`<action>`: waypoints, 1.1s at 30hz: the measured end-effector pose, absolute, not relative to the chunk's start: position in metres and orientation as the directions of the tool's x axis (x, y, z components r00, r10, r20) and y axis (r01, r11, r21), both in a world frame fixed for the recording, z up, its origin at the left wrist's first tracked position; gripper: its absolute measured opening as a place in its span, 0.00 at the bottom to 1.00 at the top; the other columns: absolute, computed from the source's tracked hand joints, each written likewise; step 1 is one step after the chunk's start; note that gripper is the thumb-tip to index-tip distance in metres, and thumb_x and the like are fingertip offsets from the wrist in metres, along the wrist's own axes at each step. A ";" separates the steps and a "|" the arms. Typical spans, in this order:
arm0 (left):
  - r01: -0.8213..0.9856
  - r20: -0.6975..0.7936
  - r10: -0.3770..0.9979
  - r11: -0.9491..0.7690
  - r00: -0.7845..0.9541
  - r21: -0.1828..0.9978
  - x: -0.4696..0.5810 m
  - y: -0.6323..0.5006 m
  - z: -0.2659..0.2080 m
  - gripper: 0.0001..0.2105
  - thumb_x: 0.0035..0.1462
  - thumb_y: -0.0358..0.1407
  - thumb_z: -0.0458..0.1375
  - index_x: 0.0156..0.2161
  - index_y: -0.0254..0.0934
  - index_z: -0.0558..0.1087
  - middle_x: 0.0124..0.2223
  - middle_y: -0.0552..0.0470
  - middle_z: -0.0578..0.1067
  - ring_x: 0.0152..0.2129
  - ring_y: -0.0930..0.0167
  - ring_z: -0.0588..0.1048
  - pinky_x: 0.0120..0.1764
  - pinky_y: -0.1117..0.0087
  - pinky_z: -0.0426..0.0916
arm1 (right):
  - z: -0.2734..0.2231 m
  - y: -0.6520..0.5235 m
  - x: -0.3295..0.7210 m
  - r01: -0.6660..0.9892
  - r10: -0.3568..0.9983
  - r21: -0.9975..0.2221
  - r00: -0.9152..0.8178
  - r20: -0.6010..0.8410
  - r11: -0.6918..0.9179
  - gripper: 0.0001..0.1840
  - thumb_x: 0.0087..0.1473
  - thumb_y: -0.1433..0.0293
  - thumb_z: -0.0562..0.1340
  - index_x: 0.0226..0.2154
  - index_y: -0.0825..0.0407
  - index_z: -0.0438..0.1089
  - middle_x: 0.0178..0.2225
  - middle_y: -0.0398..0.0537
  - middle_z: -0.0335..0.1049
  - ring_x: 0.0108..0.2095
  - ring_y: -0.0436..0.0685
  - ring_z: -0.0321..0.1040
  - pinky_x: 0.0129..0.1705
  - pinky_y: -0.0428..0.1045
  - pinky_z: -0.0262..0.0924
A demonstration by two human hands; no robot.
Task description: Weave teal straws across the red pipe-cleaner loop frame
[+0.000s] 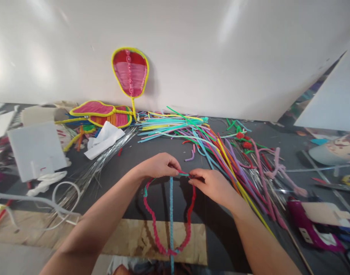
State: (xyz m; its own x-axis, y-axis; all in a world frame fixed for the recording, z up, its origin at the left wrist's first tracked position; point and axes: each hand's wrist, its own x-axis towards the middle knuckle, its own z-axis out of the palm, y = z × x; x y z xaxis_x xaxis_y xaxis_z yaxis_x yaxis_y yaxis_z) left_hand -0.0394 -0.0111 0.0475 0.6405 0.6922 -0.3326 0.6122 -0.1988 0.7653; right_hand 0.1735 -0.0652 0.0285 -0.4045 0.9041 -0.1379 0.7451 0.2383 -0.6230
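Observation:
A rounded frame of twisted pink-red pipe cleaner [154,225] hangs from my two hands, with some green strands wound in. A light blue pipe-cleaner stem [171,214] runs down its middle and past its lower edge. At the frame's top left, my left hand [161,167] pinches the strand between thumb and fingers. My right hand [210,184] grips the same frame at the top right, fingertips closed around it. Between the hands a short green and red stretch shows. Both hands are above the dark table [126,191].
Loose coloured pipe cleaners [175,124] spread behind and to the right. Thin metal wires [97,168] lie left, near folded white paper [104,139]. A pink fan shape with yellow edging [130,72] leans on the white wall. A purple tool [306,225] and scissors [335,186] lie right.

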 end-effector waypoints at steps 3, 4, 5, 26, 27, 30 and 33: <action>0.617 -0.339 0.690 -0.197 0.639 0.762 -0.039 -0.010 0.047 0.11 0.48 0.35 0.56 0.35 0.34 0.78 0.26 0.55 0.75 0.24 0.75 0.69 0.27 0.79 0.59 | 0.029 -0.065 0.174 0.746 0.894 -0.602 -0.434 -0.114 0.285 0.09 0.55 0.67 0.59 0.37 0.47 0.74 0.35 0.45 0.77 0.37 0.56 0.72 0.37 0.48 0.61; 0.618 -0.346 0.686 -0.192 0.640 0.762 -0.040 -0.010 0.047 0.11 0.48 0.35 0.56 0.35 0.34 0.78 0.27 0.55 0.75 0.24 0.75 0.69 0.27 0.78 0.59 | 0.029 -0.065 0.174 0.745 0.889 -0.599 -0.442 -0.116 0.293 0.09 0.55 0.67 0.59 0.36 0.47 0.75 0.35 0.44 0.77 0.36 0.56 0.72 0.36 0.48 0.60; 0.619 -0.351 0.683 -0.189 0.640 0.762 -0.040 -0.010 0.047 0.11 0.48 0.35 0.56 0.35 0.34 0.78 0.27 0.55 0.75 0.24 0.75 0.69 0.27 0.78 0.59 | 0.028 -0.064 0.174 0.744 0.885 -0.598 -0.449 -0.119 0.297 0.09 0.55 0.67 0.58 0.35 0.46 0.75 0.34 0.44 0.77 0.36 0.56 0.73 0.36 0.47 0.60; 0.523 -0.361 0.685 -0.034 0.633 0.852 -0.037 -0.012 0.036 0.16 0.46 0.32 0.55 0.42 0.33 0.73 0.23 0.58 0.70 0.20 0.76 0.65 0.24 0.77 0.58 | 0.011 -0.070 0.156 0.818 0.894 -0.359 -0.413 0.175 0.448 0.09 0.58 0.68 0.57 0.33 0.47 0.74 0.27 0.44 0.75 0.30 0.53 0.70 0.33 0.47 0.54; 0.539 -0.359 0.697 -0.047 0.621 0.841 -0.036 -0.012 0.037 0.15 0.47 0.33 0.55 0.42 0.33 0.73 0.23 0.58 0.69 0.20 0.76 0.65 0.24 0.77 0.58 | 0.010 -0.070 0.156 0.819 0.895 -0.361 -0.410 0.175 0.445 0.09 0.58 0.68 0.57 0.33 0.47 0.74 0.27 0.44 0.75 0.30 0.53 0.71 0.33 0.47 0.54; 0.574 -0.314 0.724 -0.136 0.614 0.808 -0.033 -0.015 0.039 0.14 0.49 0.35 0.55 0.42 0.35 0.74 0.27 0.57 0.73 0.23 0.75 0.68 0.27 0.77 0.60 | 0.009 -0.069 0.155 0.806 0.904 -0.410 -0.391 0.172 0.427 0.09 0.58 0.68 0.57 0.35 0.48 0.74 0.30 0.45 0.76 0.31 0.54 0.71 0.34 0.47 0.56; 0.548 -0.261 0.701 -0.217 0.663 0.808 -0.032 -0.015 0.039 0.14 0.51 0.39 0.56 0.42 0.36 0.75 0.34 0.54 0.77 0.30 0.72 0.72 0.33 0.77 0.62 | 0.013 -0.066 0.164 0.743 0.915 -0.543 -0.379 0.141 0.391 0.11 0.58 0.66 0.56 0.38 0.48 0.73 0.34 0.46 0.76 0.36 0.55 0.72 0.38 0.47 0.60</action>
State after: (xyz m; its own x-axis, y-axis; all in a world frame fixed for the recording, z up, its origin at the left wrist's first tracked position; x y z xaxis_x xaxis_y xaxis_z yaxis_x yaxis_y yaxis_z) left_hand -0.0324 -0.0154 0.0390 0.6630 0.7015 -0.2614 0.5479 -0.2168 0.8079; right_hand 0.1645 -0.0660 0.0130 -0.3785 0.9148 0.1410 0.7431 0.3912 -0.5429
